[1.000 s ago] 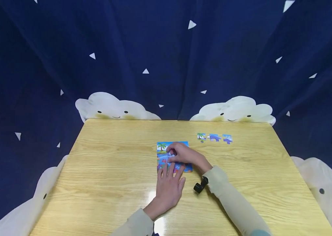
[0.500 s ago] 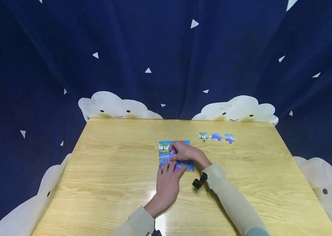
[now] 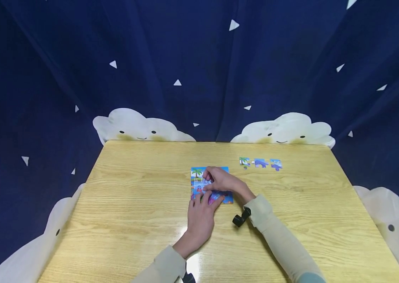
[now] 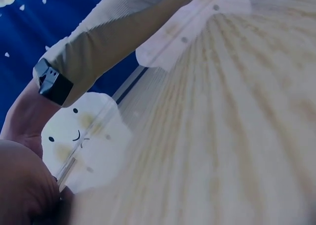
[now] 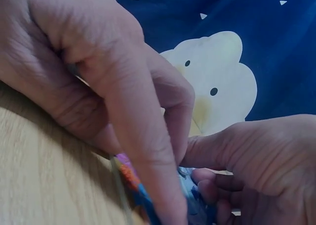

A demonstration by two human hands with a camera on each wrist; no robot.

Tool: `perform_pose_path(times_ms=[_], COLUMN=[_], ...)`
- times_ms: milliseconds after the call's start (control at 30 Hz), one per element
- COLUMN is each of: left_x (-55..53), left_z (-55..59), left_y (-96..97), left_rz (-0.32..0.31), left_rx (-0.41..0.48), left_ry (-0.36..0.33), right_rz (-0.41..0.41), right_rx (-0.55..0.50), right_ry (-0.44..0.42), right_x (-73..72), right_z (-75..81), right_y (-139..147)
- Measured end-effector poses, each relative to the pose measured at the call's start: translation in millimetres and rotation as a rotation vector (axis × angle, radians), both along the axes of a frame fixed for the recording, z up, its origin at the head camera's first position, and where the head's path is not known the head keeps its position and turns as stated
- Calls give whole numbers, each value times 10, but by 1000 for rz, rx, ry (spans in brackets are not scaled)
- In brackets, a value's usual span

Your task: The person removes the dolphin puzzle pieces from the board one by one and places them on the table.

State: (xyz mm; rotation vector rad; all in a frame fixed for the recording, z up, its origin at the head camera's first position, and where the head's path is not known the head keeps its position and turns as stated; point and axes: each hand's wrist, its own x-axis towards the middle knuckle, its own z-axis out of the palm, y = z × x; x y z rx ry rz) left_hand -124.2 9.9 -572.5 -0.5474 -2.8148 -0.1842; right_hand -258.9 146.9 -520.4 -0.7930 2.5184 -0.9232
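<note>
A colourful jigsaw puzzle (image 3: 197, 173) with a palm tree and sea picture lies mid-table under both hands. My left hand (image 3: 200, 220) rests on its near edge, fingertips pressing the surface and thumb spread to the right. From the right, my right hand (image 3: 222, 181) reaches over it, thumb and index finger curled together over the middle, pinching a bluish puzzle piece that the fingers mostly hide. The right wrist view shows my left hand (image 5: 133, 91) with a long finger pointing down onto the blue picture (image 5: 195, 200), and my right hand (image 5: 261, 165) touching beside it.
Loose palm-tree (image 3: 244, 162), purple (image 3: 260, 163) and blue-purple (image 3: 276, 164) puzzle pieces lie in a row at the back right of the wooden table (image 3: 143, 188). A dark blue curtain (image 3: 199, 59) with white clouds hangs behind. Each wrist carries a small black camera (image 3: 241, 217).
My left fingers have drawn together and bent a little, with the hand slightly lower on the puzzle. The right hand stays over the middle and has hardly moved. The view has shifted slightly.
</note>
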Motion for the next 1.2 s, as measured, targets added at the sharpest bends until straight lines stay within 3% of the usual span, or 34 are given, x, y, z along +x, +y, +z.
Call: perform_pose_path(times_ms=[133,467,700,933,1200], left_x=[-14,78,75,66,80], left_z=[0,-113,-87,-121,-126], left_y=[-14,15,14,18,22], left_rz=[-4,-69,-66,-56,-47], left_rx=[1,210,182,166,155], left_ry=[1,17,-14,13,-17], right_rz=[-26,-25,-5,3,-25], right_rx=[-38,-75,-45,-12,11], right_ry=[12,39,87,172,181], right_x=[-3,7,0,38,104], right_z=[-24,-88,-95,-59,-34], right_y=[-7,19,9,-27,-46])
